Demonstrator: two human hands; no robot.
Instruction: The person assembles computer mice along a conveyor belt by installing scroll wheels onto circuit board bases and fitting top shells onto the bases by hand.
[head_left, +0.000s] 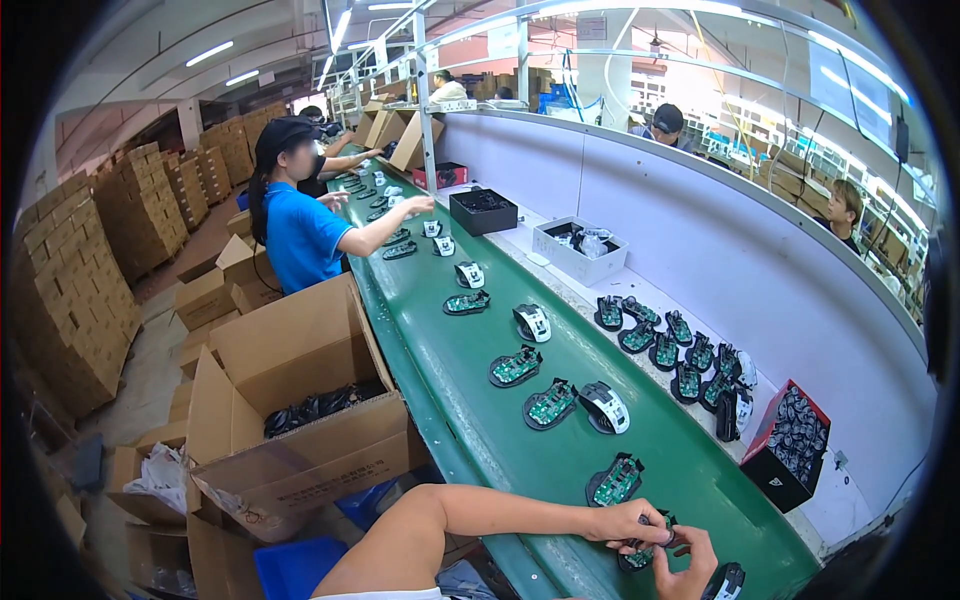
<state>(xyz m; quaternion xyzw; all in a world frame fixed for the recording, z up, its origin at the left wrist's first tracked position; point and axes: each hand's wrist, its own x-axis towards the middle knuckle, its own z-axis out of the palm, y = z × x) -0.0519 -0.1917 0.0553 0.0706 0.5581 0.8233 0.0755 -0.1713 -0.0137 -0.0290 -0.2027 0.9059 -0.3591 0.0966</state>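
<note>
My left hand is closed around a computer mouse base with a green circuit board, low over the green conveyor belt. The fingers of my right hand are pinched together against its dark end, on a small dark part too hidden to name. Just beyond my hands lies another open mouse base, its board facing up. A white-and-black mouse top shell rests farther up the belt beside a base. Partly cut off, a dark mouse piece lies right of my right hand.
Several mouse bases cluster on the ledge to the right. Near them stands a red-and-black box of small dark parts. A white box is farther along. Left of the belt sits a large open carton. A co-worker in blue reaches over the belt.
</note>
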